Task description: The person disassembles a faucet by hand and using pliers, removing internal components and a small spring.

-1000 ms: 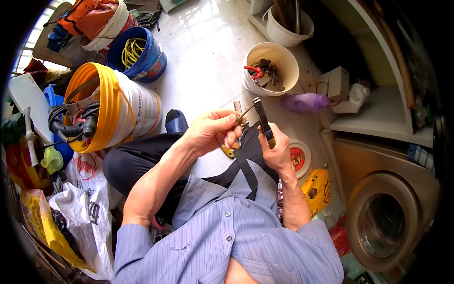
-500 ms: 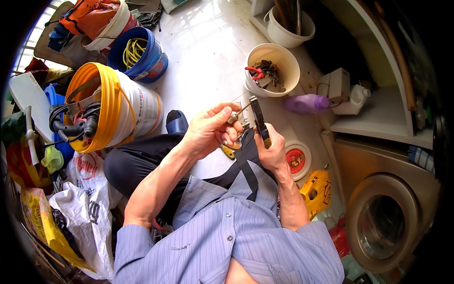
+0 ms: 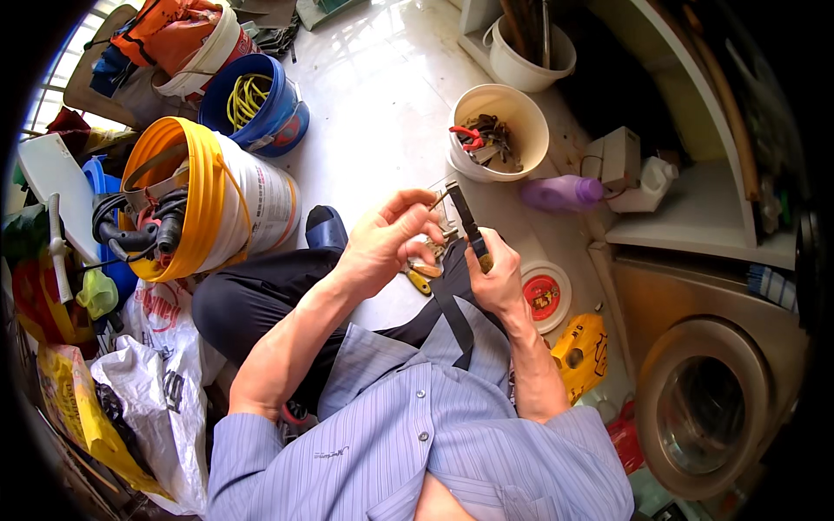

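Observation:
My left hand point(image 3: 382, 247) is closed in a pinch around a thin metal rod point(image 3: 440, 200); its brass-coloured thicker end is hidden by my fingers. The rod's far tip lies close to the head of a long, dark tool point(image 3: 466, 215), and I cannot tell whether they touch. Wrapped around that tool's lower end is my right hand point(image 3: 497, 278), thumb on top. The tool is flat and black with a brownish end; its exact kind is unclear. Below my left hand lies a yellow-handled tool point(image 3: 419, 282), beside small metal pieces point(image 3: 449, 234) partly hidden by my hands.
Ahead stands a cream bucket point(image 3: 530, 165) of hand tools, some red-handled. To the left are a yellow-rimmed bucket point(image 3: 156, 130) with corded power tools and a blue bucket point(image 3: 295, 122) with yellow cable. A purple bottle point(image 3: 563, 194), round lid point(image 3: 560, 300) and washing machine point(image 3: 634, 304) are right.
The dark tool's head has shifted slightly left and down. My left fingers have turned around the rod, so its brass-coloured end no longer shows.

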The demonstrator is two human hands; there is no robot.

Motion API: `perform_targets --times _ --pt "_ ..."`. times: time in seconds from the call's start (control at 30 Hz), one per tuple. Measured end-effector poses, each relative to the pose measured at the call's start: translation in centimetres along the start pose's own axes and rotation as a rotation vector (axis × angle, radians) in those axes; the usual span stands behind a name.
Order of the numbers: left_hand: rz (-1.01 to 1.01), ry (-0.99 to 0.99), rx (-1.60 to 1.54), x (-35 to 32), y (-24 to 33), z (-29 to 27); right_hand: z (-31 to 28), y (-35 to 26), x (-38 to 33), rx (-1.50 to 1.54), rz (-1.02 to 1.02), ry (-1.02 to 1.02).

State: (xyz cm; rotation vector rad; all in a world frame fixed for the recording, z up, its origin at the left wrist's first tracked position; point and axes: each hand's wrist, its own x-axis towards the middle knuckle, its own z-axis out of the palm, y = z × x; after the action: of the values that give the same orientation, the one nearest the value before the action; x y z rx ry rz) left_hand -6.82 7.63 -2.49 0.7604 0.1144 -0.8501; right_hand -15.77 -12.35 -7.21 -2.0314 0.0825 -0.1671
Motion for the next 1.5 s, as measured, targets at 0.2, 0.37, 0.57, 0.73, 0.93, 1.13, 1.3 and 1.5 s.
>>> perform_targets --times 0.2,0.37,0.57,0.73,0.93,1.13,1.3,1.5 --pt "0.03 0.024 0.103 0.2 0.1 -1.8 0.0 0.3 0.0 -0.006 -0.005 0.002" --pt "0.067 0.057 -0.062 0.0 -0.1 0.6 0.4 0.5 0.1 0.012 0.021 0.011" --pt "0.075 0.066 0.03 0.0 -0.4 -1.4 0.3 0.7 -0.1 -0.002 0.013 -0.003" --pt "0.098 0.256 -0.025 0.2 -0.5 1.5 0.4 0.8 0.0 0.011 0.026 0.023" --pt "0.06 0.018 -0.031 0.0 -0.6 -1.3 0.4 0.8 -0.1 -0.009 0.005 0.019" --pt "0.137 0.205 0.12 -0.1 -0.9 -0.1 0.1 0.6 -0.1 0.018 0.046 0.014" --pt "0.011 0.113 -0.043 0.0 -0.7 -0.6 0.5 0.9 -0.5 0.03 0.04 0.001" --pt "-0.044 0.004 -0.165 0.3 -0.4 -1.5 0.7 1.0 -0.3 0.1 0.078 0.031"
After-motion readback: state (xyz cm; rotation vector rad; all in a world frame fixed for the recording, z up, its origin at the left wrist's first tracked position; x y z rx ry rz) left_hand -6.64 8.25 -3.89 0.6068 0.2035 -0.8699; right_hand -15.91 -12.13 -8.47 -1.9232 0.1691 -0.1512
